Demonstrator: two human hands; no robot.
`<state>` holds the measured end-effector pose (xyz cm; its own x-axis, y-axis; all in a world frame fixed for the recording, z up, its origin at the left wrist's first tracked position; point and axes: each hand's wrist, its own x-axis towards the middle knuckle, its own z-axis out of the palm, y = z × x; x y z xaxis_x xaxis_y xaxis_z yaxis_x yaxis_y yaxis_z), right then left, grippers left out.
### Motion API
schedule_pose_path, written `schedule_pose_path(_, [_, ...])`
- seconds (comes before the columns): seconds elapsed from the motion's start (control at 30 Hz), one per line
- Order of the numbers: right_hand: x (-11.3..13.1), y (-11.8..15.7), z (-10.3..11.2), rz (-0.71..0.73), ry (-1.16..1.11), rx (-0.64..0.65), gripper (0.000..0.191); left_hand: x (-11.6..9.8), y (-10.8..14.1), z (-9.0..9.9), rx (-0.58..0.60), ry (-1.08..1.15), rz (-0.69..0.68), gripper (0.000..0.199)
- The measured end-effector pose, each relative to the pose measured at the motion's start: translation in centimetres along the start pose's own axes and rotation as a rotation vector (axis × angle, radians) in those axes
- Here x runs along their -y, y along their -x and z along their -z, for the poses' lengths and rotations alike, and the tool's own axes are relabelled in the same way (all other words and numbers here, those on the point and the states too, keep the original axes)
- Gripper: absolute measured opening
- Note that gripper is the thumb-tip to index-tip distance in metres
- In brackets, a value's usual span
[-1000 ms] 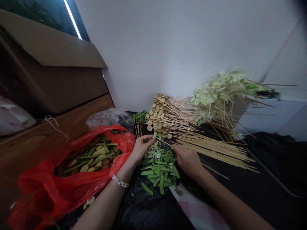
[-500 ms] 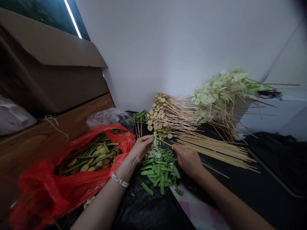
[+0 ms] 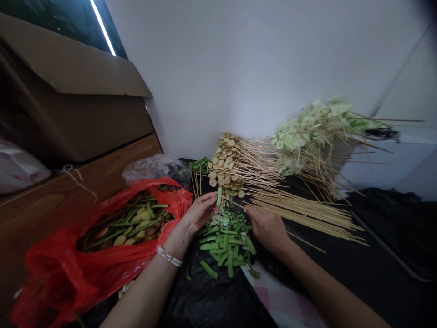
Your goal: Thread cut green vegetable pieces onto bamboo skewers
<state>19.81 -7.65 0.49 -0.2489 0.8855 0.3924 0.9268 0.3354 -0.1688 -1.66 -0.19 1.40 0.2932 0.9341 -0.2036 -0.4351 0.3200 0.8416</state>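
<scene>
Between the fingertips of my left hand (image 3: pixel 202 212) is an upright piece of green vegetable (image 3: pixel 219 196), a flat cut strip. My right hand (image 3: pixel 268 227) is closed around a thin wooden skewer (image 3: pixel 240 206) whose front end points left at that strip. Whether the tip has gone through it is too small to tell. Below and between both hands lies a heap of cut green strips (image 3: pixel 226 246) mixed with small pale and leafy bits. Just beyond my fingers are stacked skewers of pale round slices (image 3: pixel 223 161), their sticks pointing right.
A row of bare skewers (image 3: pixel 307 216) lies right of my right hand. Behind it are skewers of pale green leaves (image 3: pixel 314 125). At left, a red plastic bag (image 3: pixel 68 264) holds slices and green stalks. Black plastic sheeting (image 3: pixel 211 300) covers the surface; a cardboard box (image 3: pixel 95 77) stands back left.
Barely anything differs. The green strip and the fingers of my left hand have shifted and turned slightly beside the skewer's tip; my right hand stays almost in place.
</scene>
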Motion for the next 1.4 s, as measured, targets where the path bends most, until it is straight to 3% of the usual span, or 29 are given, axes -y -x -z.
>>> schedule_pose_path(0.87, [0.09,0.11,-0.18,-0.006,0.016,0.037,0.03,0.05,-0.43,0.39,-0.05,0.022,0.003,0.016])
schedule_pose_path(1.4, [-0.09,0.27,-0.98,0.026,-0.032,-0.037,0.029,-0.25,0.02,-0.12,-0.066,-0.032,0.01,0.015])
